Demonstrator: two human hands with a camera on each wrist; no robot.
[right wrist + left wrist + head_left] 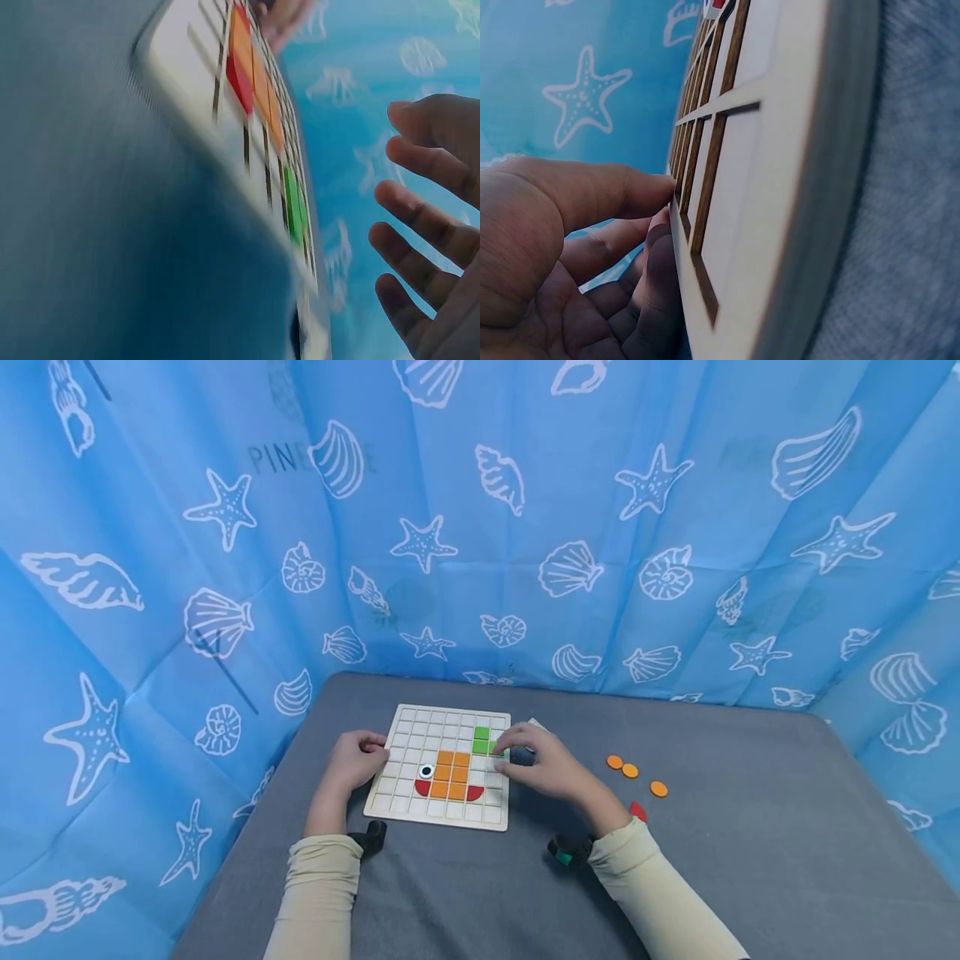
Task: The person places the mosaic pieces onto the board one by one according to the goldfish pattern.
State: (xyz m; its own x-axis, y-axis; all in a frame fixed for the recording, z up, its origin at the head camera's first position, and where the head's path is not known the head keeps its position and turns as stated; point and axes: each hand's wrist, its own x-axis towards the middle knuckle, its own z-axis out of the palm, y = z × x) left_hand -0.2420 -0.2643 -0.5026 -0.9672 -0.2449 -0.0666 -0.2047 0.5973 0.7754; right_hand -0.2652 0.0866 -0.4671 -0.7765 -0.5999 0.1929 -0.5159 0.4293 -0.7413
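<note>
A square wooden grid board (403,739) with white cells lies on the grey table. Orange square tiles (444,772) fill a block of its cells, with a red rounded piece (476,793) on either side at the bottom. A round eye piece (427,771) sits at the block's left, and green tiles (481,740) are near the upper right. My left hand (357,762) pinches the board's left rim between thumb (622,191) and fingers. Over the right edge, beside the green tiles, hovers my right hand (543,764); its fingers (412,206) are spread and hold nothing.
Three orange discs, one of them a lone disc (658,788), lie right of my right hand. A red piece (638,812) shows beside the right forearm. Partly hidden behind the right hand is a pale flat object (537,724). A blue shell-patterned curtain (495,560) hangs behind the table.
</note>
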